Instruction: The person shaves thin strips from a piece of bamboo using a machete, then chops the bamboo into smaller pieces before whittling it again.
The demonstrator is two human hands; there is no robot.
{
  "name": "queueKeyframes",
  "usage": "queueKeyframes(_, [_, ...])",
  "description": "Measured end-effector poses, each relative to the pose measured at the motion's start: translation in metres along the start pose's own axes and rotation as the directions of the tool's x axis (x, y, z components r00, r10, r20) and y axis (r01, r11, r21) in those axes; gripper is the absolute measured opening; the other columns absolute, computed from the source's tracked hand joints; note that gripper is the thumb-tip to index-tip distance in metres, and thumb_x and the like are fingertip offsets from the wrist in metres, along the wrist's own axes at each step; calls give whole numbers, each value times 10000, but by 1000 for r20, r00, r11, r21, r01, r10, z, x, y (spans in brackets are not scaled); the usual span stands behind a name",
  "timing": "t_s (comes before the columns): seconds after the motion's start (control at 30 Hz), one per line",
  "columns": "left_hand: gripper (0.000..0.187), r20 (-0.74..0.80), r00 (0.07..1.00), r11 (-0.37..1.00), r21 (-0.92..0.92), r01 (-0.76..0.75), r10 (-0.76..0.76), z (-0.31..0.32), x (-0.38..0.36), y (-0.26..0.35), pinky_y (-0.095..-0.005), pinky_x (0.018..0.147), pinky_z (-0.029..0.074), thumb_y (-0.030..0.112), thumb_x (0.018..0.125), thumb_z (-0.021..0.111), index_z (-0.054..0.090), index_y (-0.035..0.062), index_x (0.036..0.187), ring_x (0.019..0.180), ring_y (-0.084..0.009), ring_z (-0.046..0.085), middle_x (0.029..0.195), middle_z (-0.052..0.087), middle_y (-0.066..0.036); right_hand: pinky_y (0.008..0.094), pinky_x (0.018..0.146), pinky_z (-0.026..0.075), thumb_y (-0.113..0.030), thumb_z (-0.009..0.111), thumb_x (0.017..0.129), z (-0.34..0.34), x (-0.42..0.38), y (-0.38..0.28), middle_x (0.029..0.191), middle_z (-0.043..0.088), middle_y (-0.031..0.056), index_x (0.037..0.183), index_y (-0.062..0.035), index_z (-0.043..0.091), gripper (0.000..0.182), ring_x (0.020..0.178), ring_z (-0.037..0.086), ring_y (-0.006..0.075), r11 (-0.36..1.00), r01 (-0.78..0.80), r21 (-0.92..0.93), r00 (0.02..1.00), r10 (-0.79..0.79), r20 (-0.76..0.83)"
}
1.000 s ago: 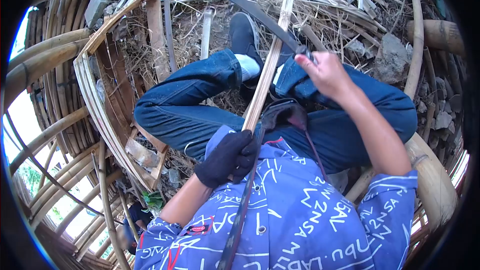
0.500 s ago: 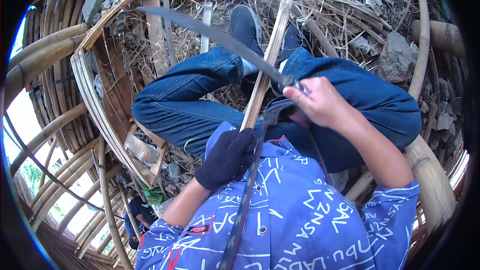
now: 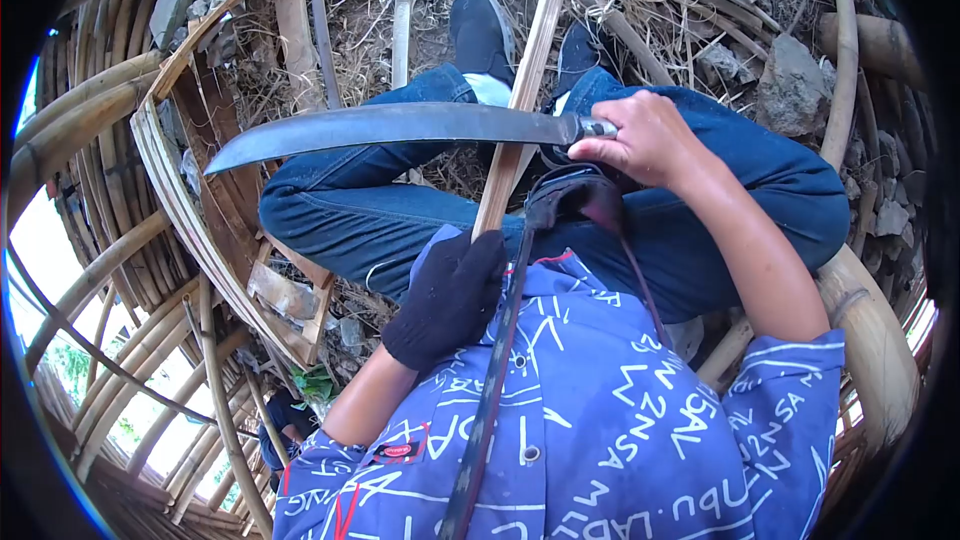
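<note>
My right hand (image 3: 645,138) is closed round the handle of a machete (image 3: 390,128). The long curved blade points left, its broad side showing, and crosses over a bamboo strip (image 3: 545,35). That strip runs from between my shoes down toward my belly. Its near end sits in my left hand (image 3: 447,298), which wears a black knitted glove and is wrapped round it. A dark strap (image 3: 487,380) hangs down the front of my blue patterned shirt, with a dark pouch-like piece (image 3: 575,202) at my lap.
Several pale bamboo strips (image 3: 175,180) lean on the left beside bamboo poles (image 3: 90,145). Stones (image 3: 792,92) and shavings (image 3: 650,15) cover the ground. A thick bamboo pole (image 3: 870,350) lies at my right. Another person (image 3: 285,430) is at the lower left.
The machete blade has swung down and toward me, turning from a steep slant to nearly level across the strip. My left hand keeps its grip on the strip.
</note>
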State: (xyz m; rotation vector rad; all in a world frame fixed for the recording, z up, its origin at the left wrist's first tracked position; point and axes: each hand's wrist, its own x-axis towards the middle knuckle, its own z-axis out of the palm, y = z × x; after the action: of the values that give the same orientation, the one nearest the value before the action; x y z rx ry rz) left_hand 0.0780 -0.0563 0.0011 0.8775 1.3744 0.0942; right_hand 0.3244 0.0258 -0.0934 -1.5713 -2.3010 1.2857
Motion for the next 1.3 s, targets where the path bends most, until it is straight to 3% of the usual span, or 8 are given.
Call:
queueKeyframes(0.07, [379,0,996,996,16,-87,87,-1,-2,3,-221,358,263,391,953,427,444,101,710,399,-53,339,533,377,44,428,572,476,-684,523,770,-4,4,8,660,623,156,669,-70,632,632,671,618,356,999,-12,-38,994,7,-111])
queueKeyframes(0.13, [387,5,944,908,-273,317,-329,-1,-14,14,-220,352,257,399,955,420,442,99,712,386,-55,335,525,375,41,410,567,464,-647,509,821,-18,11,30,603,592,158,712,-37,640,633,610,604,344,966,-148,212,977,176,-123])
queueKeyframes(0.27, [396,21,968,908,-341,244,-252,-5,-8,8,-220,345,249,409,954,421,439,98,711,373,-55,330,513,367,42,402,541,436,-631,509,836,-18,12,17,563,550,181,670,27,582,682,571,584,338,963,-173,206,965,207,-161])
queueKeyframes(0.63, [383,-72,974,974,91,-208,215,-6,2,-3,-228,371,269,370,949,428,473,83,700,391,-63,356,518,396,35,437,533,467,-620,562,793,-2,-5,-16,592,585,177,668,-49,595,586,610,602,383,997,13,73,1000,-11,-25])
queueKeyframes(0.93, [258,-43,991,983,140,-122,129,-9,8,7,-293,426,349,235,913,492,493,31,755,459,-141,477,547,460,-36,386,499,440,-576,588,812,-7,-3,-24,566,579,178,682,-5,629,587,519,585,300,893,-131,430,988,153,-17])
queueKeyframes(1.03, [106,25,870,636,671,-380,493,-8,13,-8,-363,482,397,109,849,529,492,9,837,539,-260,532,629,515,-118,441,547,474,-586,601,790,3,-14,-45,598,591,193,675,-25,630,574,616,600,392,984,7,178,997,-20,75])
queueKeyframes(1.13, [116,-82,957,816,546,-191,278,-7,5,5,-407,529,417,41,800,536,489,8,901,620,-341,545,714,543,-167,438,545,472,-615,587,782,5,-7,-38,594,590,184,632,-26,604,608,605,597,390,950,-59,308,994,26,110])
queueKeyframes(1.3, [113,-64,923,730,633,-257,380,-10,3,7,-398,532,417,55,823,529,504,4,920,618,-325,550,709,543,-161,452,555,472,-682,551,757,-5,10,-24,628,605,169,620,-36,585,662,655,610,375,998,63,15,998,-63,25])
